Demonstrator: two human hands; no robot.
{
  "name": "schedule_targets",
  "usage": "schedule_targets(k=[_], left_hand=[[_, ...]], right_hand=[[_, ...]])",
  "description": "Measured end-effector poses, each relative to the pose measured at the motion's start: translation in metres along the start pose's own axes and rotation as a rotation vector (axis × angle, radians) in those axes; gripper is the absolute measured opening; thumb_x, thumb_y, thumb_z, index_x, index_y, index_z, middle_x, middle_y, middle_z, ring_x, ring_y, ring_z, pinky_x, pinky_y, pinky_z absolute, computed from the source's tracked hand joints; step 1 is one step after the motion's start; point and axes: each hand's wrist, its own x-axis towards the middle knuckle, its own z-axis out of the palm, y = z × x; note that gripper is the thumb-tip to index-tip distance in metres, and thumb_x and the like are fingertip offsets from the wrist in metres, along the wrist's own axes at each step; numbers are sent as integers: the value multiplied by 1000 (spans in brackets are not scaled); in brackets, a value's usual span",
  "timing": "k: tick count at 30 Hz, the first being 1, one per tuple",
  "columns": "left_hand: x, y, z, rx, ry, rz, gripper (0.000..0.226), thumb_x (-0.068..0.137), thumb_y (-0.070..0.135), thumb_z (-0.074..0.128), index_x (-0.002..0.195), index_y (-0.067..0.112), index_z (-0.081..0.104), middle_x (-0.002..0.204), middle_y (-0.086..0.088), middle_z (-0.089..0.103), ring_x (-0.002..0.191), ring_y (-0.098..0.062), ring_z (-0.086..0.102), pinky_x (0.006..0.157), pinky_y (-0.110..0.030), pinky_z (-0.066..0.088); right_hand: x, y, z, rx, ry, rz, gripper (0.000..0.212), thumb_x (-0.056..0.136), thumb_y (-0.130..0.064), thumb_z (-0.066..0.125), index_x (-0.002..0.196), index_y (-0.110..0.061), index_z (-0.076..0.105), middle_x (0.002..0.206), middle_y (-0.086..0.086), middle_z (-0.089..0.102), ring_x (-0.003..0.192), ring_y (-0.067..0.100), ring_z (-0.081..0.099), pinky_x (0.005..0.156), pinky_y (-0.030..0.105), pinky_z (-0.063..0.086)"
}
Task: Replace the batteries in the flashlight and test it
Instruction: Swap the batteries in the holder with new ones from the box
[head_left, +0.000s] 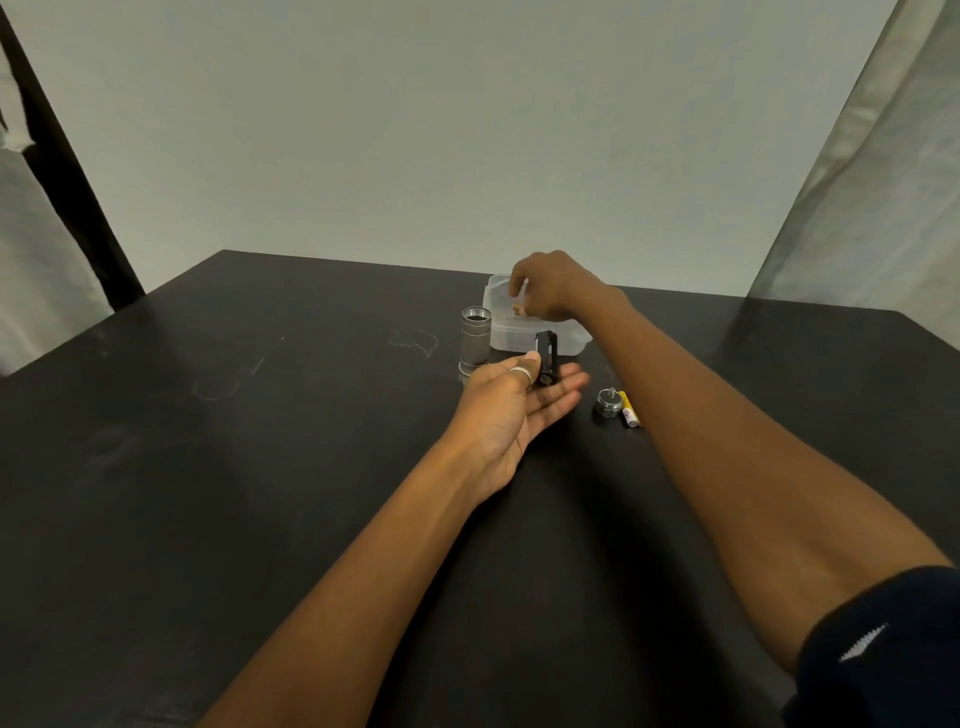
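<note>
The silver flashlight body (475, 338) stands upright on the black table (260, 441), its threaded end open at the top. My left hand (511, 410) lies palm up and holds a black battery holder (546, 357) between thumb and fingers. My right hand (550, 285) reaches into a clear plastic box (561, 338) behind it, fingers curled downward; a small light-coloured piece shows at the fingertips, but I cannot tell if it is pinched. The silver tail cap (608, 402) with its spring lies right of my left hand, beside a yellow battery (629, 409).
A pale wall rises behind the table's far edge. Grey curtains (862, 171) hang at both sides, and a black pole (62, 171) slants at the left. My dark sleeve (883, 649) shows at the bottom right.
</note>
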Motion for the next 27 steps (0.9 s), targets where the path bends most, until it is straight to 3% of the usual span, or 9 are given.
schedule_targets(k=[3, 7, 12, 20, 27], left_hand=[[-2, 1, 1, 3, -1, 7, 27, 109, 12, 38, 109, 3, 64, 107, -18, 76, 103, -25, 74, 91, -37, 59], [-4, 2, 3, -6, 11, 4, 29, 110, 13, 36, 109, 3, 64, 103, -14, 76, 100, -23, 75, 85, -34, 60], [-6, 1, 6, -6, 31, 15, 30, 109, 8, 34, 104, 2, 62, 102, -15, 73, 96, -25, 76, 86, -34, 60], [-7, 0, 4, 53, 42, 52, 30, 108, 6, 34, 115, 1, 62, 101, -15, 74, 90, -19, 76, 83, -32, 62], [-4, -1, 0, 30, 36, 91, 32, 109, 12, 37, 127, 3, 62, 113, -14, 72, 95, -15, 74, 86, -32, 61]], right_hand=[[-13, -3, -17, 90, 110, -41, 23, 93, -8, 65, 113, -19, 73, 121, 6, 68, 108, 25, 65, 94, 36, 53], [-55, -14, -42, 370, 267, -35, 17, 93, -10, 68, 108, -13, 73, 94, -3, 68, 87, 13, 66, 72, 18, 45], [-118, -21, -50, 681, 304, 5, 13, 89, -12, 74, 101, -9, 71, 84, 2, 75, 78, 12, 75, 59, 15, 54], [-163, -23, -47, 741, 309, 54, 14, 87, -12, 78, 98, -7, 71, 82, 5, 77, 72, 11, 76, 65, 25, 63], [-165, -21, -39, 662, 324, 53, 7, 86, -13, 78, 91, -13, 72, 79, -4, 74, 72, 7, 74, 76, 29, 64]])
